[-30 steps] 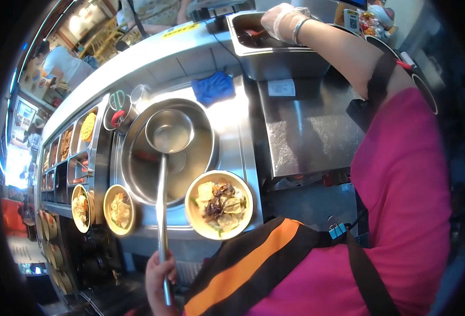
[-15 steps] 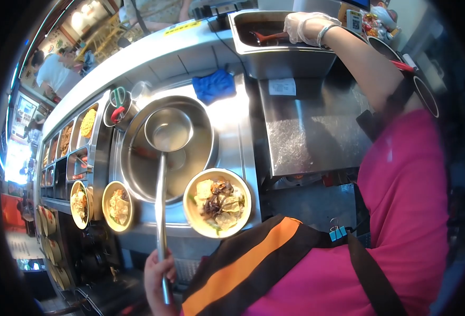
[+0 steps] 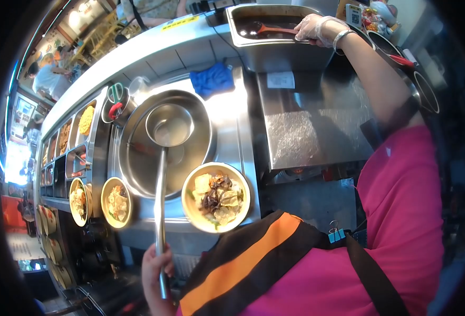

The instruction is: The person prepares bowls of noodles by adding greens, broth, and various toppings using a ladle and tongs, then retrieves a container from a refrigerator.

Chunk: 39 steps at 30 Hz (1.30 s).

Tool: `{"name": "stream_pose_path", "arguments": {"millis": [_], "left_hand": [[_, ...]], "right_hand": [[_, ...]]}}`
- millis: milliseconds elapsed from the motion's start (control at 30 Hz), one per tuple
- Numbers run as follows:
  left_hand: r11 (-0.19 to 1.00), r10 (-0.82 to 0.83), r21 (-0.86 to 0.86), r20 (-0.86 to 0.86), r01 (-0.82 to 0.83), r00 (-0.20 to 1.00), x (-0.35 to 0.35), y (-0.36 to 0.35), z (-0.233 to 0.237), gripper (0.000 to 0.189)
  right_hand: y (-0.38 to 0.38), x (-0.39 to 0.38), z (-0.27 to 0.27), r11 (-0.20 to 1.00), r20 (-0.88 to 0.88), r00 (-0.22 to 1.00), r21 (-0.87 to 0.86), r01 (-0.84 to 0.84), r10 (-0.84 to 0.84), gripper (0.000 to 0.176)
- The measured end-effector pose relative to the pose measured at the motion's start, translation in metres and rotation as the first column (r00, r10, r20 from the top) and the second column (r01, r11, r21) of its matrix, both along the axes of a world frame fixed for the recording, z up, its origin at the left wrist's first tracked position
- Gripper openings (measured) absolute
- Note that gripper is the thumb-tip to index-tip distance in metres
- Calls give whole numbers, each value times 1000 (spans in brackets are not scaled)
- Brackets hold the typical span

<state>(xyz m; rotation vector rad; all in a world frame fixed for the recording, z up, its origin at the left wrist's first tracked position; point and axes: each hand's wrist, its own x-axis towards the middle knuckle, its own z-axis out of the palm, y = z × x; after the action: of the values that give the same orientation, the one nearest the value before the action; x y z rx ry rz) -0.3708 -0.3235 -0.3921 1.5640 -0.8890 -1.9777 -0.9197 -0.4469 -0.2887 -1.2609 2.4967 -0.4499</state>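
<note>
My left hand [image 3: 154, 275] grips the long handle of a steel ladle [image 3: 169, 125]; its round cup hangs over the big pot of broth [image 3: 198, 154]. My gloved right hand [image 3: 317, 29] reaches far across to a steel tub of dark sauce [image 3: 259, 37] and holds the handle of a red spoon [image 3: 270, 30] whose bowl lies in the sauce. A yellow bowl [image 3: 216, 197] filled with tofu, dark mushrooms and greens stands on the counter rim in front of me, right of the ladle handle.
Two more filled yellow bowls [image 3: 115, 202] [image 3: 78, 201] stand to the left. Ingredient trays [image 3: 77, 139] line the far left. A blue cloth [image 3: 211, 79] lies behind the pot, a foil-covered steel surface [image 3: 311, 126] to the right. People sit at the back left.
My right hand has moved rightward along the sauce tub's near edge, drawing the red spoon with it. The ladle and my left hand have stayed almost still.
</note>
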Motion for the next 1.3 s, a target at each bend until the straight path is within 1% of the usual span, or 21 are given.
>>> {"name": "stream_pose_path", "arguments": {"millis": [33, 67, 133, 167, 233, 300, 367, 433, 500, 567, 600, 633, 667, 700, 767, 867, 933, 1000, 1067, 1167, 1300], "left_hand": [[1000, 1, 1, -1, -1, 1000, 1, 0, 0, 19], [1000, -11, -2, 5, 11, 1000, 1, 0, -1, 19], [1000, -20, -6, 8, 20, 1000, 2, 0, -1, 19], [1000, -17, 0, -6, 17, 1000, 2, 0, -2, 20], [1000, -11, 6, -23, 12, 1000, 4, 1, -3, 20], [1000, -9, 14, -43, 10, 999, 7, 1, -7, 21], [1000, -6, 21, -69, 7, 998, 9, 1, -8, 21], [1000, -1, 28, -96, 4, 995, 8, 2, -8, 21], [996, 36, 81, -120, -26, 992, 5, 1, -4, 21], [995, 42, 98, -151, -27, 988, 11, 5, -8, 21], [994, 38, 111, -178, -18, 983, 14, 3, -12, 21], [989, 23, 147, -232, 12, 972, 16, 0, -14, 21], [988, 17, 154, -271, 26, 963, 17, -3, -14, 21], [983, 14, 177, -297, 41, 955, 18, -3, -15, 21], [982, 34, 185, -331, 29, 943, 17, -4, -12, 21], [976, 59, 217, -408, 34, 911, 19, -2, -14, 23], [975, 48, 211, -494, 66, 868, 22, -3, -18, 27], [975, 47, 211, -507, 71, 860, 22, -3, -18, 27], [975, 48, 211, -519, 74, 853, 20, -2, -16, 28], [974, 70, 218, -531, 56, 845, 19, 2, -11, 30], [982, 38, 181, -494, 59, 869, 16, 1, -1, 33]], "right_hand": [[0, 2, 1, 999, 32, 998, 3, 47, -47, 26], [-2, -2, -1, 999, 31, 998, 4, 46, -46, 26], [-8, -14, -5, 998, 170, 985, 55, 27, -36, 32], [-10, -18, -7, 998, 168, 985, 55, 25, -34, 32], [-11, -21, -10, 996, 274, 960, 79, 33, -54, 37], [-8, -21, -13, 998, 320, 946, 51, 40, -55, 36], [-4, -21, -15, 999, 412, 911, -38, 39, -20, 13], [-4, -26, -21, 997, 423, 906, -64, 46, -14, 12], [-4, -29, -24, 996, 494, 869, -82, 36, 9, 13], [0, -27, -25, 992, 477, 876, -128, -5, 67, 14], [5, -25, -23, 979, 485, 861, -195, -59, 149, 15], [3, -21, -20, 991, 470, 880, -135, -7, 70, 18], [2, -19, -23, 986, 505, 863, -146, 80, 4, 22], [2, -19, -23, 990, 541, 841, -104, 90, -20, 26], [5, -16, -22, 994, 551, 834, -71, 82, -29, 29], [9, -17, -24, 989, 573, 820, -118, 84, -1, 33], [12, -15, -23, 987, 592, 805, -110, 116, -29, 31], [14, -15, -20, 986, 608, 793, -106, 131, -40, 31], [16, -17, -19, 983, 660, 751, -109, 148, -40, 20], [16, -18, -14, 984, 692, 720, -84, 160, -58, 13], [17, -16, -10, 989, 688, 723, -51, 136, -64, 17]]}}
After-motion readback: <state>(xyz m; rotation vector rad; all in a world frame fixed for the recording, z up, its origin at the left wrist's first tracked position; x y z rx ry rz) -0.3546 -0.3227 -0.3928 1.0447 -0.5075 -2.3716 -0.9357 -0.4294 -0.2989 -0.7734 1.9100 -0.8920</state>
